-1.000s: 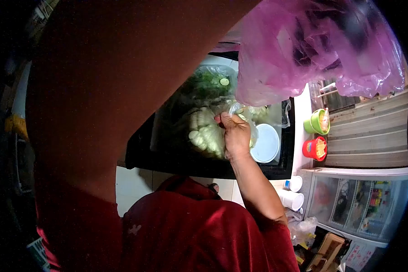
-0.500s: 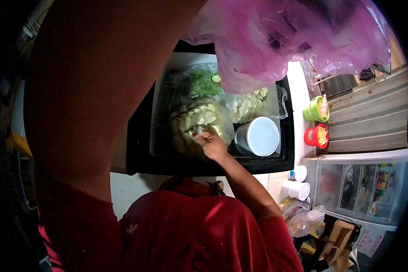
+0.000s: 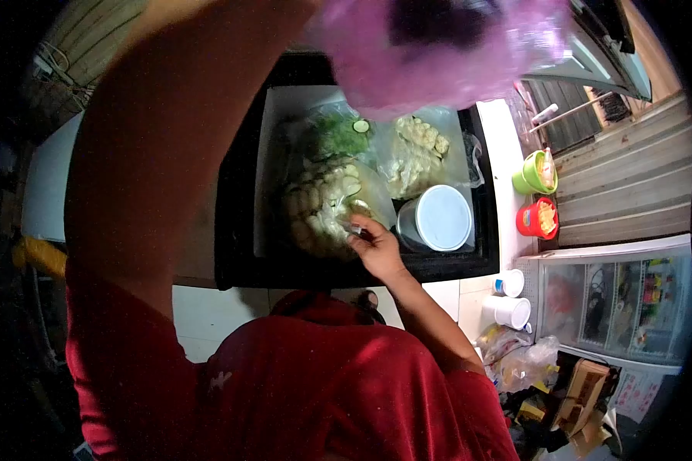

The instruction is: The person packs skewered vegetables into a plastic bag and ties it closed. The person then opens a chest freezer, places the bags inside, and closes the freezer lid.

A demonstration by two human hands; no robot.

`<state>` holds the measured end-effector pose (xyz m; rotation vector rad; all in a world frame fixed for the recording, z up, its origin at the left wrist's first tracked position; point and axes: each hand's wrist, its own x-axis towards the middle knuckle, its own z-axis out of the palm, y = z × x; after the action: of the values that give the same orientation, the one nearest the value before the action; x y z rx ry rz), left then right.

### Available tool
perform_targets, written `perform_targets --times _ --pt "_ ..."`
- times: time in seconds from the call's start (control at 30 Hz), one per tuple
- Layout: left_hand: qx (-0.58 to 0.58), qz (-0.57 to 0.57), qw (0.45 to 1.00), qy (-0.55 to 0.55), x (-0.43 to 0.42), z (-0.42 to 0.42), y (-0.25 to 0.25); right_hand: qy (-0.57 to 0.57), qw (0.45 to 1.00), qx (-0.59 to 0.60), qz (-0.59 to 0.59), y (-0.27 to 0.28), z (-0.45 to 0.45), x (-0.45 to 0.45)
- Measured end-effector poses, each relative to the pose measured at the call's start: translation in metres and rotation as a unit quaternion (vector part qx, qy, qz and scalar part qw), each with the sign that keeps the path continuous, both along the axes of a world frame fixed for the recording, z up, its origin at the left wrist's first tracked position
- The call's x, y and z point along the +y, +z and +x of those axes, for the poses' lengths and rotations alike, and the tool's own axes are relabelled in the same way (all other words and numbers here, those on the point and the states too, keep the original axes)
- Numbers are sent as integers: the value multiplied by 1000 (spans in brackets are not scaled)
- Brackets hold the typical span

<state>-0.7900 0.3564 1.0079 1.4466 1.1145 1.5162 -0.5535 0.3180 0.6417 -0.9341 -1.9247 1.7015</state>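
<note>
My right hand (image 3: 378,250) pinches the edge of a clear plastic bag of pale, round vegetable slices (image 3: 315,207) lying in an open, black-rimmed chest (image 3: 242,265). Beside that bag is another clear bag of pale slices (image 3: 419,157), and behind it a bag of green leaves (image 3: 342,138) with one round slice showing. A white lidded tub (image 3: 444,219) stands at the chest's right front corner. My left arm reaches up past the top edge, so the left hand is out of sight. Near it hangs a pink plastic bag (image 3: 407,69), blurred, its contents unclear.
On a white ledge to the right stand a green bucket (image 3: 532,180) and a red bucket (image 3: 534,221). White tubs (image 3: 507,311), plastic bags (image 3: 527,365) and cardboard (image 3: 580,396) lie nearer me. A glass-doored fridge (image 3: 615,307) is at far right.
The pink bag has moved up and left, uncovering more of the second bag of slices. My right hand has shifted slightly right, still pinching the clear bag. The view has shifted a little.
</note>
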Motion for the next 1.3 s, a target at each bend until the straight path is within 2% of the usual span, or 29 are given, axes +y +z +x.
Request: perform_targets --times 0.03,0.2,0.3,0.37,0.4,0.43,0.47,0.5,0.57,0.63,0.7,0.8,0.93,1.0,1.13,1.2,1.23,1.3 --pt "7 -2 1000 10 -2 -4 -7 -42 997 55 -40 -1 8 2" --pt "69 -25 993 90 -29 -12 -68 -66 996 -1 -56 -3 73 13" --pt "84 -82 982 146 -35 -15 -128 -82 991 -54 -90 27 91 8" --pt "325 -90 911 239 -35 -20 -161 -83 986 -69 -125 4 111 2" --pt "263 -139 926 231 -34 -27 -188 -84 984 -56 -145 -11 123 -3" --pt "265 -139 926 230 -29 -42 -217 -86 982 -43 -164 -24 134 -8" --pt "353 -161 890 241 -22 -59 -245 -84 983 -51 -155 -36 146 -13" --pt "438 -180 845 249 -15 -67 -261 -69 982 -125 -122 -19 151 -15" --pt "427 -184 852 241 -5 -68 -266 -32 984 -158 -79 -25 166 -18" --pt "417 -188 859 230 8 -70 -271 -35 978 -188 -86 -19 180 -21" --pt "433 -275 829 224 25 -72 -275 -40 971 -217 -95 -9 191 -23" --pt "409 -262 853 193 50 -71 -291 -95 961 -230 -116 -22 216 -31" --pt "490 -186 833 179 92 -93 -375 -169 936 -234 -203 -36 244 -47" --pt "509 -194 820 177 99 -86 -388 -186 926 -249 -215 -39 250 -55" --pt "491 -162 843 150 110 -61 -389 -168 912 -301 -222 -64 267 -73" --pt "528 -152 831 90 119 -40 -373 -171 908 -303 -234 -68 266 -77" --pt "528 -153 831 86 120 -18 -348 -169 905 -306 -242 -70 266 -79" --pt "712 -229 663 1 120 21 -294 -176 899 -316 -246 -67 259 -79"
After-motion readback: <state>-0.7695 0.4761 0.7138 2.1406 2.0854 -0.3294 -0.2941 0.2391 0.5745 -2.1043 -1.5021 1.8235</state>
